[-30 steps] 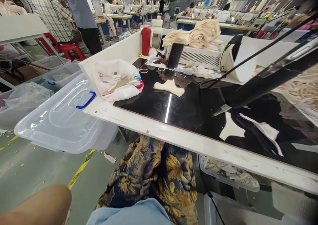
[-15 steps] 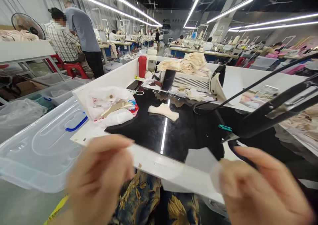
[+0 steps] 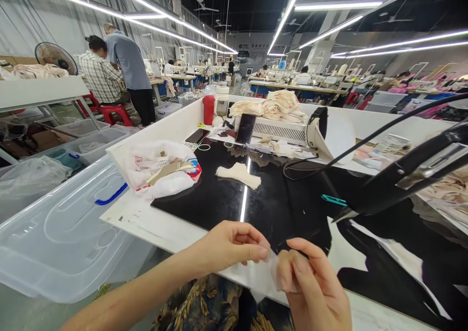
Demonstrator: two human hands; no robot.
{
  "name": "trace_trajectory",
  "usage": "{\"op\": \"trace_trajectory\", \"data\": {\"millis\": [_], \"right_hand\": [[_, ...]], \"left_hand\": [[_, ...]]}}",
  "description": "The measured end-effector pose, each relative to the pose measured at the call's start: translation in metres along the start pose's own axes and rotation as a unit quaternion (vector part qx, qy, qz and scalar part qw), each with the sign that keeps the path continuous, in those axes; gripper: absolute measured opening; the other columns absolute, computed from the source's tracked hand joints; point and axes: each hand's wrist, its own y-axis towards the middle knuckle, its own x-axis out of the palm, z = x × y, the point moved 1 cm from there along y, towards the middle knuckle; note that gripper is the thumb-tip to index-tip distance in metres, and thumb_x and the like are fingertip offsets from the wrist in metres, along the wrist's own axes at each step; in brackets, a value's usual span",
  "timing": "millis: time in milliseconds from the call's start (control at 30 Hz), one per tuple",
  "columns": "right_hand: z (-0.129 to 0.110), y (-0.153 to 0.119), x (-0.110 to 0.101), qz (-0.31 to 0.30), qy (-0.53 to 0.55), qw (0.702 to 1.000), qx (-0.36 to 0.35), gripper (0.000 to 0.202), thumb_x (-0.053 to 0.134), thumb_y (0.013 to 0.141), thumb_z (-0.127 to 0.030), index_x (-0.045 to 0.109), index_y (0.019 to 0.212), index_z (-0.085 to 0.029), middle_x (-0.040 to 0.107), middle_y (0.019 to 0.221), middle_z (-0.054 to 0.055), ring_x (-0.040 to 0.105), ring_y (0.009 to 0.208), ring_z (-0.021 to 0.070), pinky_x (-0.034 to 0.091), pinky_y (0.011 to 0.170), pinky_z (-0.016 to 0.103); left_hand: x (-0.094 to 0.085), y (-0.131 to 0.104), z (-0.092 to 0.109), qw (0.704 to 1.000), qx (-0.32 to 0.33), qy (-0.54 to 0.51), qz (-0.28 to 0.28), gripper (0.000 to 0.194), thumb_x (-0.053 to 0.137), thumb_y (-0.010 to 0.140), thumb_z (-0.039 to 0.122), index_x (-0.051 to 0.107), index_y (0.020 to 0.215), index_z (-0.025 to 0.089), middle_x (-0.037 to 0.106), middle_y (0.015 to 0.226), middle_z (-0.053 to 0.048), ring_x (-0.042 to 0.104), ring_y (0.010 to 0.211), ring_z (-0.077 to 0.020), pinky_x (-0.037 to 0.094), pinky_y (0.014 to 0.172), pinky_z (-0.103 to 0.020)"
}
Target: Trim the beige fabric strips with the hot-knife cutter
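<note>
My left hand [image 3: 236,245] pinches one edge of a small translucent white sheet [image 3: 272,267] over the near edge of the worktable. Close beside it, my right hand [image 3: 310,282] has its thumb and fingers closed on the other side of the same sheet, with the index finger raised. Beyond both hands, a cream fabric piece [image 3: 239,174] lies flat on the black tabletop [image 3: 204,202]. A white plastic bag [image 3: 161,167] with beige scraps in it sits at the left of the table.
A black arm-like device [image 3: 413,175] reaches in from the right over white cut pieces [image 3: 345,250]. A teal cutter [image 3: 333,200], a phone [image 3: 245,128], a red cup [image 3: 208,109] and folded fabric [image 3: 280,104] lie farther back. Two people [image 3: 129,68] are at the left.
My hands have come together from far apart. My left hand has moved right and now holds the sheet too, which was by my right hand. The view has shifted slightly.
</note>
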Motion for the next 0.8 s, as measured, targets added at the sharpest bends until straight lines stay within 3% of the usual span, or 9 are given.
{"op": "trace_trajectory", "data": {"millis": [133, 233, 400, 500, 600, 800], "right_hand": [[0.008, 0.011, -0.019, -0.018, -0.12, 0.993, 0.005, 0.036, 0.071, 0.092, -0.053, 0.067, 0.117, -0.028, 0.073, 0.089, 0.004, 0.06, 0.063, 0.0154, 0.055, 0.063, 0.028], [0.01, 0.017, -0.026, -0.028, -0.196, 0.98, 0.013, 0.046, 0.072, 0.089, -0.054, 0.068, 0.124, -0.026, 0.075, 0.107, 0.01, 0.065, 0.069, 0.0186, 0.058, 0.063, 0.029], [0.017, 0.022, -0.03, -0.044, -0.219, 0.974, 0.049, 0.043, 0.072, 0.085, -0.06, 0.076, 0.108, -0.024, 0.07, 0.078, 0.003, 0.063, 0.063, 0.0172, 0.056, 0.062, 0.025], [0.024, 0.025, -0.035, -0.04, -0.241, 0.967, 0.071, 0.04, 0.076, 0.081, -0.06, 0.079, 0.103, -0.026, 0.071, 0.079, 0.002, 0.066, 0.07, 0.0181, 0.057, 0.068, 0.023], [0.027, 0.03, -0.036, -0.04, -0.291, 0.955, 0.037, 0.035, 0.076, 0.081, -0.059, 0.08, 0.096, -0.028, 0.075, 0.085, 0.003, 0.07, 0.076, 0.0208, 0.058, 0.075, 0.024], [0.026, 0.037, -0.027, -0.075, -0.35, 0.933, -0.044, 0.024, 0.067, 0.087, -0.05, 0.076, 0.083, -0.029, 0.071, 0.074, 0.0, 0.064, 0.064, 0.018, 0.054, 0.066, 0.024]], "left_hand": [[-0.01, 0.002, 0.002, 0.998, -0.026, 0.028, 0.046, 0.03, 0.082, 0.073, 0.037, 0.071, 0.087, 0.013, 0.064, 0.074, 0.0, 0.051, 0.064, -0.0094, 0.04, 0.06, -0.021], [-0.019, 0.0, 0.003, 0.997, -0.031, 0.051, 0.058, 0.028, 0.08, 0.073, 0.037, 0.07, 0.086, 0.013, 0.062, 0.071, 0.001, 0.05, 0.064, -0.01, 0.039, 0.056, -0.02], [-0.033, -0.001, 0.004, 0.993, -0.02, 0.097, 0.064, 0.028, 0.076, 0.08, 0.039, 0.07, 0.089, 0.014, 0.064, 0.074, 0.001, 0.049, 0.063, -0.0088, 0.038, 0.054, -0.019], [-0.039, 0.001, 0.006, 0.99, -0.013, 0.126, 0.065, 0.03, 0.072, 0.083, 0.043, 0.07, 0.092, 0.014, 0.067, 0.079, -0.001, 0.048, 0.06, -0.0084, 0.038, 0.052, -0.019], [-0.042, 0.004, 0.007, 0.987, -0.019, 0.139, 0.082, 0.031, 0.071, 0.082, 0.044, 0.068, 0.091, 0.014, 0.067, 0.078, -0.001, 0.047, 0.056, -0.0077, 0.037, 0.05, -0.02], [-0.047, 0.013, 0.008, 0.987, -0.021, 0.13, 0.097, 0.034, 0.071, 0.078, 0.047, 0.063, 0.088, 0.016, 0.066, 0.075, -0.001, 0.053, 0.056, -0.0099, 0.038, 0.044, -0.019]]}}
